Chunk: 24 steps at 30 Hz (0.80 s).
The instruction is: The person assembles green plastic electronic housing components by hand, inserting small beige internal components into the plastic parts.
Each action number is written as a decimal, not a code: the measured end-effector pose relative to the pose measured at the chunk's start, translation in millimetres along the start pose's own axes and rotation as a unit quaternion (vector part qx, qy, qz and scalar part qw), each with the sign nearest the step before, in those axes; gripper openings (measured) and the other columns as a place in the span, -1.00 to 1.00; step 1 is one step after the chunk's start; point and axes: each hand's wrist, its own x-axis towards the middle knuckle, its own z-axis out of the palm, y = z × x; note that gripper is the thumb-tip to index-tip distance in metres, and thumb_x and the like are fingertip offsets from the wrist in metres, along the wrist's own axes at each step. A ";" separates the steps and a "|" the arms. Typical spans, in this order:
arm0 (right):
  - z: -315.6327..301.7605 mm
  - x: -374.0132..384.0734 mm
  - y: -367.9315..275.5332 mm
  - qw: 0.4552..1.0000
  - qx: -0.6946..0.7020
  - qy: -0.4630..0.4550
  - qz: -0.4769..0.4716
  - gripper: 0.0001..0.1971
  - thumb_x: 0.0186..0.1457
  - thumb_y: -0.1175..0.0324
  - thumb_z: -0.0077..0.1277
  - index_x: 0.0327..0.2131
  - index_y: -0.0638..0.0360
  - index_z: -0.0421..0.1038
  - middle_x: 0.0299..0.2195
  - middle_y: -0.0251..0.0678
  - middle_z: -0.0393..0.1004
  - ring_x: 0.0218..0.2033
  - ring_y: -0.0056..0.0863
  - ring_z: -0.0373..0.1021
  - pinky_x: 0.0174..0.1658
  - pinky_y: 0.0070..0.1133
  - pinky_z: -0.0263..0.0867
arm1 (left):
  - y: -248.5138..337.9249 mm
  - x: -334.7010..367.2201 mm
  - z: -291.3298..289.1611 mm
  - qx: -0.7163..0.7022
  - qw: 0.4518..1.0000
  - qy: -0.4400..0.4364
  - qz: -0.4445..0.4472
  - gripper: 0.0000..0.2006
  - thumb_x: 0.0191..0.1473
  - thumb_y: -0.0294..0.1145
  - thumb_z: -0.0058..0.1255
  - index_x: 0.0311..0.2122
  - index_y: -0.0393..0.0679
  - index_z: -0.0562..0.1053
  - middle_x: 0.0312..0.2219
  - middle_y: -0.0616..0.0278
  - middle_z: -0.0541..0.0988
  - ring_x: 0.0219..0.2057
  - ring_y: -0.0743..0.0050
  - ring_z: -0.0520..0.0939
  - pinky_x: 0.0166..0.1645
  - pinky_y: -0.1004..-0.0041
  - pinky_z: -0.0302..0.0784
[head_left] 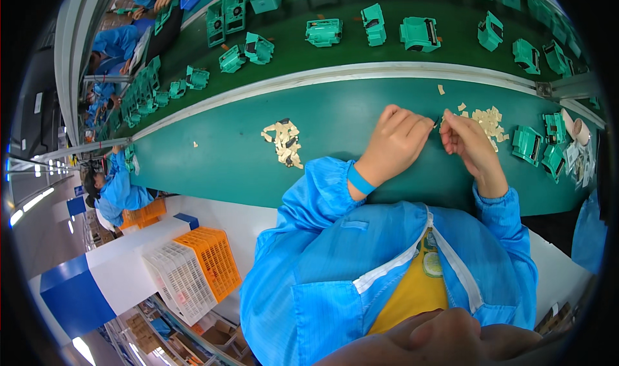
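Above the green bench top (219,127), my left hand (396,140) and my right hand (467,143) meet with their fingertips close together. A small dark piece (438,119) shows between them, too small to name. My left fingers are curled and pinched at one side of it. On the other side, my right thumb and fingers are bent inward in a pinch, and what they hold is mostly hidden. Right behind my right hand lies a heap of small cream pieces (491,122). Farther left is another pile of cream pieces (284,141) with dark bits among them.
Several green plastic housings (527,145) stand at the bench's right end, beside clear plastic bags (579,163). Beyond a metal rail (322,76), a conveyor belt (284,63) carries more green housings (324,32). A co-worker (126,185) sits at the far left, near orange and white crates (209,263).
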 end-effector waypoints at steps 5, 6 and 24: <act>8.8 5.6 -14.7 0.996 0.011 -0.065 0.052 -0.81 0.22 0.28 0.10 -0.39 0.18 0.48 -0.53 -0.40 0.46 -0.53 -0.66 0.36 -0.41 -0.69 0.28 | -3.0 -1.5 -5.0 -0.010 1.000 0.020 0.003 -0.84 -0.01 -0.57 0.24 -0.26 -0.19 0.56 -0.38 0.23 0.63 -0.32 0.25 0.61 -0.16 0.26 0.43; 10.3 5.6 -18.2 0.996 0.009 -0.067 0.054 -0.81 0.22 0.28 0.10 -0.39 0.18 0.48 -0.53 -0.40 0.46 -0.53 -0.66 0.36 -0.41 -0.69 0.28 | -3.1 -1.8 -6.9 -0.009 1.000 0.025 0.005 -0.83 -0.01 -0.57 0.24 -0.25 -0.20 0.56 -0.37 0.22 0.63 -0.32 0.25 0.61 -0.16 0.26 0.43; -15.7 171.2 -69.1 0.784 -0.526 0.079 -0.320 0.13 -0.23 0.43 0.37 0.43 0.11 -0.08 0.26 0.01 0.22 0.28 -0.03 0.22 0.36 -0.31 0.08 | -21.0 -23.2 1.2 -0.099 0.992 0.022 -0.074 -0.74 0.05 -0.53 0.21 -0.12 -0.19 0.52 -0.37 0.19 0.60 -0.33 0.17 0.58 -0.17 0.25 0.44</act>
